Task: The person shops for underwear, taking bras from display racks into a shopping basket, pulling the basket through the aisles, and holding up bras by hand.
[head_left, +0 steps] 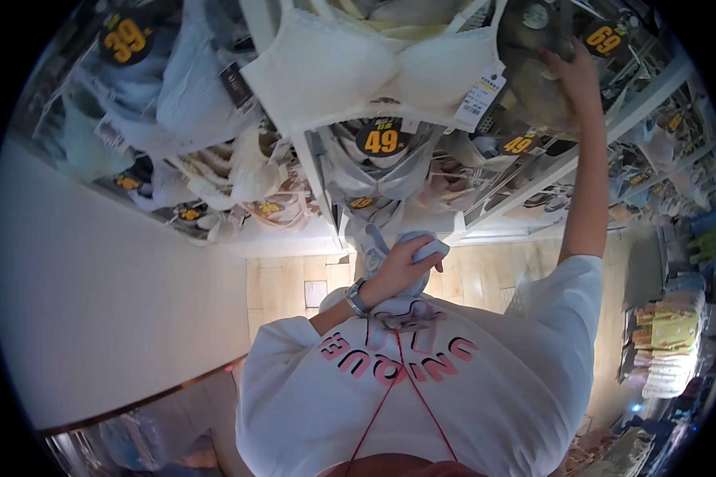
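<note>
My left hand [406, 269], with a watch [356, 296] on its wrist, is close to my chest. Its fingers are wrapped round a pale blue-grey bra [433, 248], whose lower part hangs under the hand. High on the right, my right hand [578, 79] reaches up to a dark greyish-olive bra [533, 89] on the rack. Its fingers look spread against the fabric, though dim light blurs the contact. Between the hands and above hangs a white bra [326, 67] with a paper price tag [480, 99].
Racks of bras fill the top, with round price signs reading 39 [125, 40], 49 [382, 139] and 69 [605, 38]. A white rack post [310, 171] stands mid-frame. A pale panel [95, 294] is on the left. Clothes [670, 342] hang at the far right above tiled floor [485, 274].
</note>
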`<state>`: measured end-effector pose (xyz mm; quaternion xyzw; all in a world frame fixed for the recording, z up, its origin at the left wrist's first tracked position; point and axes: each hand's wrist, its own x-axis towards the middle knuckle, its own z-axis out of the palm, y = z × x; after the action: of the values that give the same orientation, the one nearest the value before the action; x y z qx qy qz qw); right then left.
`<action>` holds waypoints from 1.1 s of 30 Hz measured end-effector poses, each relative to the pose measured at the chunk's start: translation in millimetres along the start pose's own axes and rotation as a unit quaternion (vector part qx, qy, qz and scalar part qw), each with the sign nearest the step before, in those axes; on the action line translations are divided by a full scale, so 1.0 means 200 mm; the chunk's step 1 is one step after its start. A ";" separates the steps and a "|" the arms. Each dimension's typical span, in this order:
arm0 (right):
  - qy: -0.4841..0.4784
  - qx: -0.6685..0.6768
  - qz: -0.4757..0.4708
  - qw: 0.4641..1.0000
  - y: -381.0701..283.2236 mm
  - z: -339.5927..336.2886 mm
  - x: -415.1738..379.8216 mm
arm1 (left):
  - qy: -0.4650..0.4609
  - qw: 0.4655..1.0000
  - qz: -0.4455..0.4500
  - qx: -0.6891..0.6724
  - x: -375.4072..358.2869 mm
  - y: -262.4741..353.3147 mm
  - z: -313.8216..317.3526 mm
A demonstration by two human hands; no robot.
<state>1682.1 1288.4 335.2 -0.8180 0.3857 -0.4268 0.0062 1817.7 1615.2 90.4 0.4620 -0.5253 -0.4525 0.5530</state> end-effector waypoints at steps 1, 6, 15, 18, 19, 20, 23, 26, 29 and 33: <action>-0.029 0.024 0.014 0.999 0.00 -0.02 -0.01 | 0.005 1.000 -0.013 0.004 -0.03 0.00 0.01; -0.038 -0.034 -0.006 0.999 0.12 -0.04 0.01 | 0.066 0.997 -0.030 -0.006 -0.17 -0.08 0.07; -0.105 -0.002 -0.018 0.994 0.28 -0.15 0.07 | 0.138 0.989 -0.042 0.001 -0.43 -0.08 0.17; -0.133 -0.019 0.073 0.988 0.11 -0.27 0.02 | 0.169 0.985 -0.038 -0.025 -0.48 -0.09 0.20; -0.133 0.006 0.090 0.987 0.06 -0.29 -0.01 | 0.186 0.981 -0.035 -0.032 -0.49 -0.09 0.20; -0.134 0.014 0.079 0.988 0.12 -0.30 0.01 | 0.208 0.977 -0.033 -0.039 -0.51 -0.09 0.20; -0.141 0.020 0.059 0.988 0.21 -0.29 0.08 | 0.201 0.978 -0.049 -0.025 -0.54 -0.13 0.17; -0.152 -0.005 0.078 0.985 0.11 -0.35 0.03 | 0.200 0.978 -0.062 -0.014 -0.52 -0.04 0.13; -0.218 0.016 0.088 0.972 0.10 -0.36 0.06 | 0.196 0.978 -0.059 -0.040 -0.48 -0.11 0.11; -0.279 0.060 0.080 0.955 0.15 -0.33 0.10 | 0.178 0.983 -0.048 -0.024 -0.39 -0.15 0.07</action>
<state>1623.5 1276.7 381.4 -0.8692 0.4065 -0.2015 0.1965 1800.8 1687.0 48.3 0.5468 -0.3847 -0.4013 0.6261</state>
